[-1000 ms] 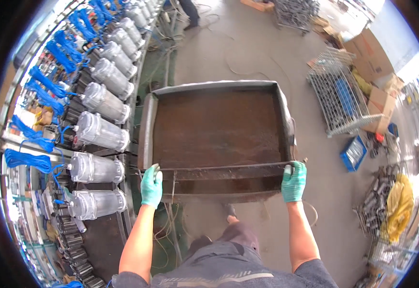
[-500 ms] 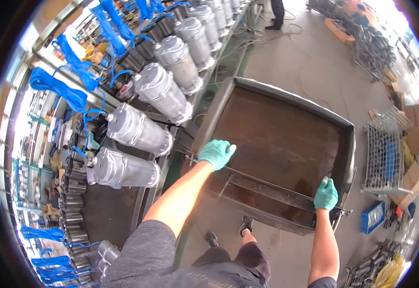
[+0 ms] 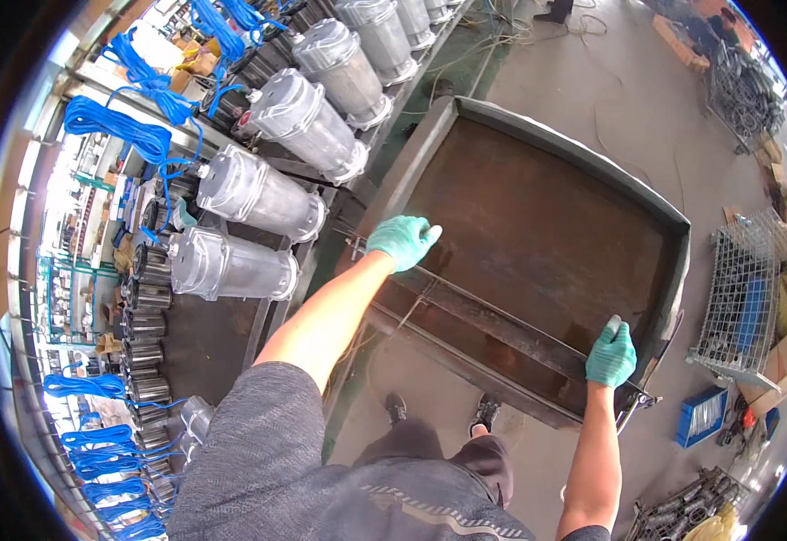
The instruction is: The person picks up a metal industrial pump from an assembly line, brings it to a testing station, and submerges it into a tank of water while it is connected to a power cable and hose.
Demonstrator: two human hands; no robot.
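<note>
Person's L hand [image 3: 402,243], in a snug mint-green fabric glove, sat nr the L end of a straight, dark metal rail [image 3: 509,326], fingers together & curled over it, thumb sticking out to the R; fingertips' undersides hidden. R hand [image 3: 612,353], same type of glove, was clamped on the rail nr its other end, fingers bunched, thumb up. Rail ran along the near side of a wide, shallow, rectangular grey metal tray [image 3: 418,167], which lay in front of the person, askew in view, w/ thin upright walls, squared corners & a flat brown bed [image 3: 538,225], rusty-looking, patchy, w/ darker stains. To the L, close by the tray, stood a slanting row of fat grey cylinders w/ crinkly clear plastic wrap [image 3: 262,192], glossy & creased; nr them, looped bundles of smooth bright-blue cable [image 3: 118,128]. Below those, short, shiny dark metal cylinders [image 3: 145,325] were lined up. Well off to the R: a silvery wire-mesh cage [image 3: 738,298], boxy, grid-sided; just below it in view, a small rectangular blue plastic crate [image 3: 687,424]. Floor [image 3: 610,81] was smooth, dull grey; person's dark shoes [image 3: 486,412] showed just behind the tray.
</note>
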